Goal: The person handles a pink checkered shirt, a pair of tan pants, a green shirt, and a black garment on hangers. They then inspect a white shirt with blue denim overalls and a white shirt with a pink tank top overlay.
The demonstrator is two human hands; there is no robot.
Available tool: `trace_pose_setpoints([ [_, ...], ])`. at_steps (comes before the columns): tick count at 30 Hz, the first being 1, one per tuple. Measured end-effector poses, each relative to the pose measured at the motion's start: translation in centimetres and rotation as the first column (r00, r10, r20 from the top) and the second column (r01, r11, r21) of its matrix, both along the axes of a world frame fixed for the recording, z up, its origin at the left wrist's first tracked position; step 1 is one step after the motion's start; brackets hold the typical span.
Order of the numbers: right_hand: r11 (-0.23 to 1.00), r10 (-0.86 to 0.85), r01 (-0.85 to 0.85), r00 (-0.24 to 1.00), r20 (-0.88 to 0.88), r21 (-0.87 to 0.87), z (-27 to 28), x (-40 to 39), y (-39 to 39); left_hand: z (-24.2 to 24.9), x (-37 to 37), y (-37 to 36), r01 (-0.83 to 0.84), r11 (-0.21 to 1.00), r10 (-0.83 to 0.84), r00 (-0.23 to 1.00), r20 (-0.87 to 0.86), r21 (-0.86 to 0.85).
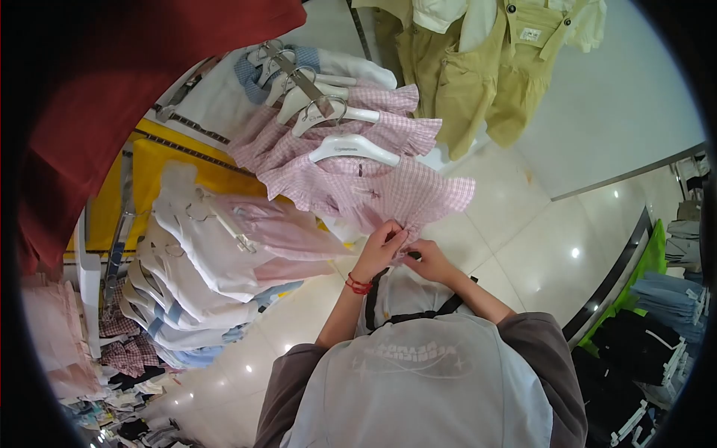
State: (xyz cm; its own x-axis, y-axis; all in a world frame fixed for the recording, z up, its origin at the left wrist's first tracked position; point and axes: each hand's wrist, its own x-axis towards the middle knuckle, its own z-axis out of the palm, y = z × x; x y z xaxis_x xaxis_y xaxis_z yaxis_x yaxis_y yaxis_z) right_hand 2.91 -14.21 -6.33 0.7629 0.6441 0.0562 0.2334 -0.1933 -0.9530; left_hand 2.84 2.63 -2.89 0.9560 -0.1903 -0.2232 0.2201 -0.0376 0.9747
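Observation:
A pink checked garment with ruffled sleeves hangs on a white hanger at the front of a metal rail. Both hands meet at its lower part, just above my apron. My left hand pinches the gathered pink cloth, a red bracelet round its wrist. Close beside it on the right, my right hand has its fingers closed on the same cloth. The fingertips partly hide the piece between them.
More pink checked garments hang behind. White tops hang at the lower left, and a red cloth at the upper left. Khaki overalls hang at the top. Folded jeans lie at the right, beyond a tiled floor.

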Motion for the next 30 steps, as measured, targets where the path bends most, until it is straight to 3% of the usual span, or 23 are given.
trace_pose_setpoints([
  [3,0.904,-0.084,0.262,0.884,-0.459,0.339,-0.8,0.3,0.8,-0.6,-0.7,0.5,-0.112,0.949,0.071,0.987,-0.144,-0.295],
  [4,0.877,-0.065,0.343,0.779,-0.624,0.337,-0.1,0.5,0.6,-0.8,-0.8,0.5,-0.167,0.904,0.088,0.973,-0.213,-0.392],
  [6,0.82,0.005,0.497,0.488,-0.873,0.283,1.8,0.9,-0.2,-1.0,-1.1,-0.1,-0.159,0.919,0.108,0.982,-0.158,-0.361],
  [7,0.847,-0.022,0.464,0.521,-0.853,0.261,2.3,0.9,-0.2,-1.0,-1.2,-0.3,-0.155,0.926,0.116,0.985,-0.129,-0.343],
  [10,0.891,-0.085,0.383,0.67,-0.737,0.246,3.1,0.8,-0.1,-1.4,-1.3,-0.4,-0.036,0.997,0.038,0.999,0.034,-0.072],
  [13,0.914,-0.123,0.294,0.857,-0.5,0.28,2.4,0.4,-0.2,0.5,-1.9,-2.0,-0.104,0.989,0.116,0.986,0.117,-0.108],
  [14,0.934,-0.132,0.257,0.895,-0.427,0.25,1.0,0.1,-0.1,1.3,-1.6,-2.1,-0.042,0.993,0.015,0.972,0.236,0.113],
  [15,0.951,-0.135,0.222,0.926,-0.353,0.216,1.0,0.2,0.0,1.4,-1.5,-2.3,-0.075,0.982,0.033,0.971,0.237,0.171],
  [19,0.931,-0.255,0.355,0.802,-0.54,0.088,2.0,1.2,-1.0,0.9,-0.5,-1.8,-0.223,0.877,0.082,0.942,0.326,0.426],
  [23,0.79,-0.406,0.604,0.646,-0.646,0.107,0.6,2.4,-3.0,-0.1,0.5,0.6,-0.343,0.749,0.072,0.893,0.445,0.567],
  [25,0.671,-0.473,0.728,0.567,-0.674,0.142,-0.6,3.0,-4.1,-0.1,0.8,1.6,-0.371,0.728,0.089,0.885,0.457,0.576],
  [27,0.643,-0.517,0.751,0.568,-0.64,0.148,-1.2,3.5,-4.9,0.3,1.3,2.4,-0.381,0.722,0.136,0.896,0.422,0.578],
  [30,0.669,-0.54,0.73,0.605,-0.585,0.138,-1.6,3.5,-3.8,-1.0,2.2,3.3,-0.277,0.866,0.059,0.883,0.465,0.417],
])
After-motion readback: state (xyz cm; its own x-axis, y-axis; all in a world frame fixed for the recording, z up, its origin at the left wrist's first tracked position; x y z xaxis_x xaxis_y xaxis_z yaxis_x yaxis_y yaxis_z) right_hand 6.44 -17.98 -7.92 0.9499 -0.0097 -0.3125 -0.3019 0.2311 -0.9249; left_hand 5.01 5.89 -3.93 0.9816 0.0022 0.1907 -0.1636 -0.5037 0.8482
